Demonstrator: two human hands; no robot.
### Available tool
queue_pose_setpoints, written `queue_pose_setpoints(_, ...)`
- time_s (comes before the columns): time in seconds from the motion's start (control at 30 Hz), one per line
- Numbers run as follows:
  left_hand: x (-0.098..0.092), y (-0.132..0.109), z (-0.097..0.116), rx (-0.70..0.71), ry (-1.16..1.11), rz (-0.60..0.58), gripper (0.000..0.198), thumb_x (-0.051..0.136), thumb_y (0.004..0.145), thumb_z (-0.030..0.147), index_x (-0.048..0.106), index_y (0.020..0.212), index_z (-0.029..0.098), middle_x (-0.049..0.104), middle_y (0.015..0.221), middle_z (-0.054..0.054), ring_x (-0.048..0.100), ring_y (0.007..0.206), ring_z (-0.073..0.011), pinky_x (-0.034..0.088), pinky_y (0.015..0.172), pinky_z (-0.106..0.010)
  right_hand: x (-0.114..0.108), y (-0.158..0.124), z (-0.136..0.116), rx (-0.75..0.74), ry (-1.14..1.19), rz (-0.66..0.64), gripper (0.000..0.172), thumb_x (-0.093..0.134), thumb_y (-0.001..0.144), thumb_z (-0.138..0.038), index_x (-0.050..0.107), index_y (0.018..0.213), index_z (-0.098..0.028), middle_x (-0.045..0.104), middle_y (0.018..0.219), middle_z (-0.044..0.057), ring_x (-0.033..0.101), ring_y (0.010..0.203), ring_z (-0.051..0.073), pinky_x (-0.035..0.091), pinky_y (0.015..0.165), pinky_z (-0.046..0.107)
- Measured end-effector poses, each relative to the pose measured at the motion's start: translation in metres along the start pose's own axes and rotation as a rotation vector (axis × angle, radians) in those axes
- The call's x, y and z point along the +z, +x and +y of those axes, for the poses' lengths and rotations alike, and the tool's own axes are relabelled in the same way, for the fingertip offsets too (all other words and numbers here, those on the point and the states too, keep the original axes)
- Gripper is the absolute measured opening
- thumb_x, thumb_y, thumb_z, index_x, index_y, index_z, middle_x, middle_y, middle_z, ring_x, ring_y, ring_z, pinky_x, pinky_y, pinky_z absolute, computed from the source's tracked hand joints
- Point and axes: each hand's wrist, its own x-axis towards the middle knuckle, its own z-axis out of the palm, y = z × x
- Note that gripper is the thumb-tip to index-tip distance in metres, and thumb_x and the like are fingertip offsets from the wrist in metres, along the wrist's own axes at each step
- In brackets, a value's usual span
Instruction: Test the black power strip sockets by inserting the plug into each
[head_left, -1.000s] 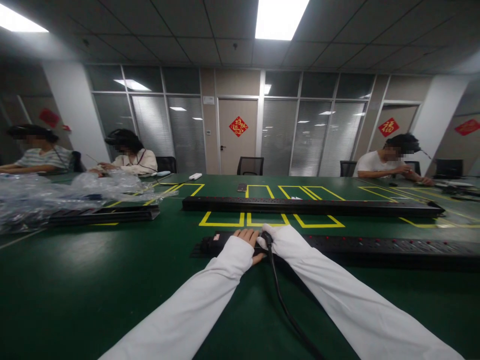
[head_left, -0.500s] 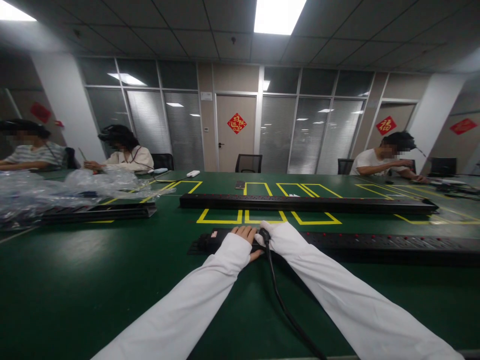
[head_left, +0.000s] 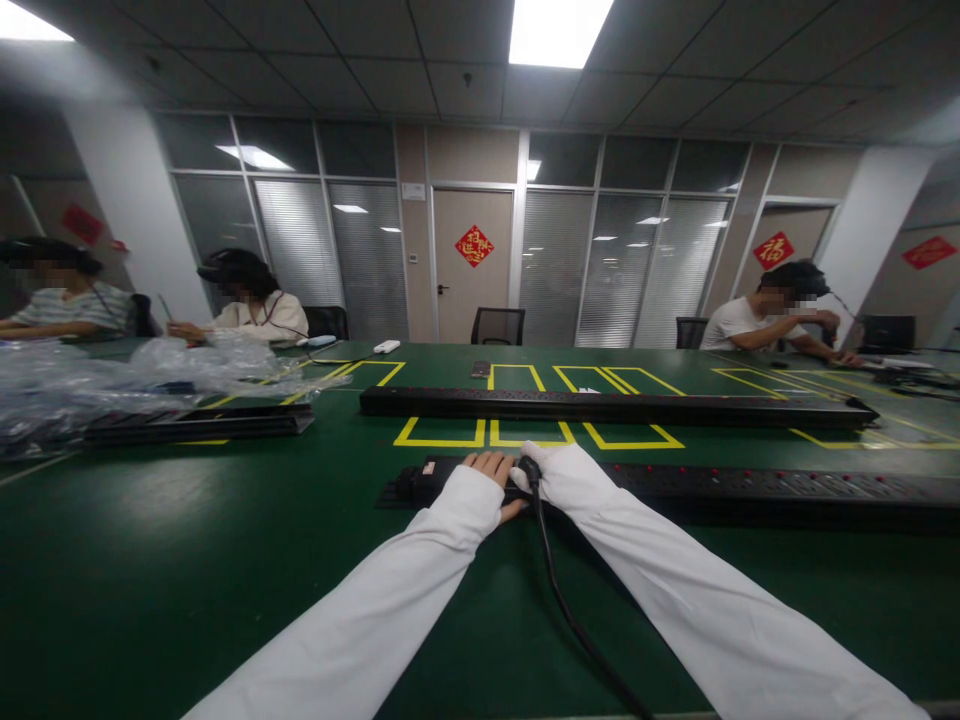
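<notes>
A long black power strip (head_left: 757, 492) with a row of red dots lies across the table in front of me. My left hand (head_left: 491, 472) grips it near its left end, fingers over the top and thumb on the near side. Close beside, my right hand (head_left: 551, 462) holds a black plug (head_left: 529, 470) against the strip's top. The plug's front and some right fingers are hidden. From the plug a thick black cable (head_left: 559, 590) runs down toward me between my white sleeves.
Beyond lies a second black power strip (head_left: 600, 405). Clear plastic wrapping (head_left: 172, 370) and dark strips (head_left: 202, 424) are at the left. Yellow tape outlines (head_left: 439, 443) mark the green table (head_left: 225, 560). People sit across at the left and right.
My hands, the plug and the strip stay in place. At the far right, the other person's hand has risen a little.
</notes>
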Motion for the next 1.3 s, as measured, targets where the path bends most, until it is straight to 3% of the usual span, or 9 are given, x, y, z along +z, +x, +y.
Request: queue_pose_setpoints(1.3, -0.0040, 0.0014, 0.0009, -0.011, -0.005, -0.033, 0.063, 0.054, 0.075, 0.047, 0.044, 0.126, 0.011, 0.053, 0.122, -0.015, 0.047, 0.113, -0.0310, 0.034, 0.094, -0.042, 0.0006, 0.0009, 0.0015, -0.022, -0.025, 0.011, 0.034, 0.037, 0.086, -0.053, 0.052, 0.087, -0.023, 0.055, 0.062, -0.002, 0.044, 0.052, 0.010, 0.022, 0.049, 0.021)
